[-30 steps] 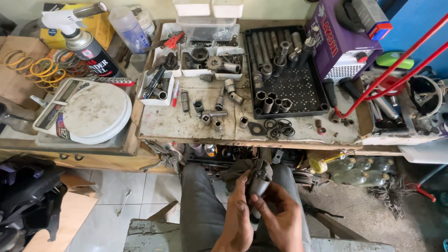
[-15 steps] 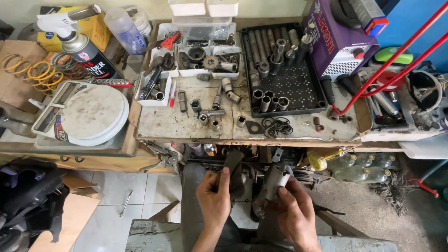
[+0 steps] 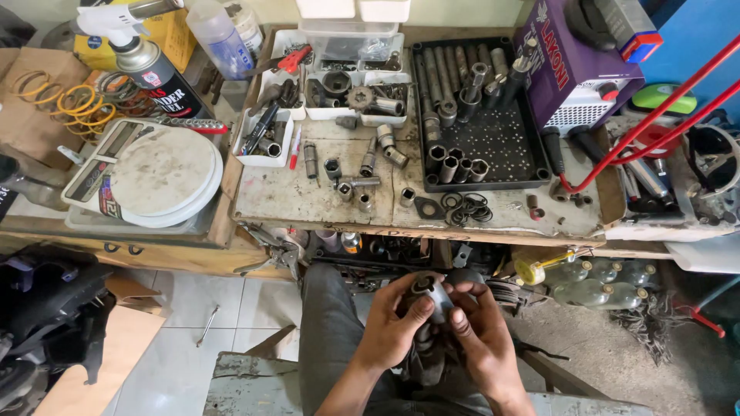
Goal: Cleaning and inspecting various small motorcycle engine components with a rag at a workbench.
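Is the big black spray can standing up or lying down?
Lying down: the spray can rests tipped on the bench, nozzle pointing toward the wall.

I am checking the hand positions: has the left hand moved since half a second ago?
Yes. The left hand has moved right, toward the right hand, judged against the workbench edge; both now meet on the metal cylinder.

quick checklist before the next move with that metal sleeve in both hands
1. Left hand on the metal sleeve: ok, thumb and fingers wrap it.
2. Right hand supporting it: ok, fingertips touch its side.
3. Sleeve's open end facing up, visible: ok.
4. Dark part under the sleeve held securely: cannot tell, hands hide it.
5. Sleeve seated straight: cannot tell.
6. Loose sockets in the black tray upright: ok.
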